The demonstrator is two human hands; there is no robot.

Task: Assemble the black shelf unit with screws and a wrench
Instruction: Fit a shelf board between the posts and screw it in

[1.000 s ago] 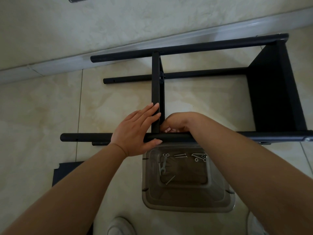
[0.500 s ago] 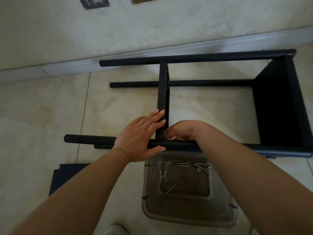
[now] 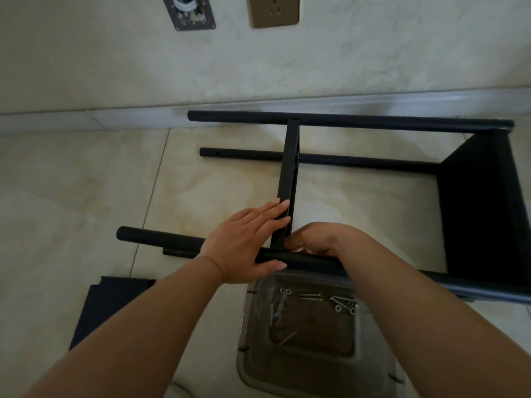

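Bracing with our flat left hand [image 3: 247,242] on the rigid black metal shelf frame [image 3: 290,179], our curled right hand [image 3: 313,239] pinches something unseen at the slick tube joint, best held there.

the black shelf unit [image 3: 344,122] is looking matt, the screws [image 3: 310,296] and wrench [image 3: 278,307] shiny metal, lying in a translucent plastic tub [image 3: 298,377] on glossy floor tiles [image 3: 71,182].

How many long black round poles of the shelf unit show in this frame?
3: far pole near the wall, middle pole on the floor, near pole under both hands. A short stub below it may be a fourth.
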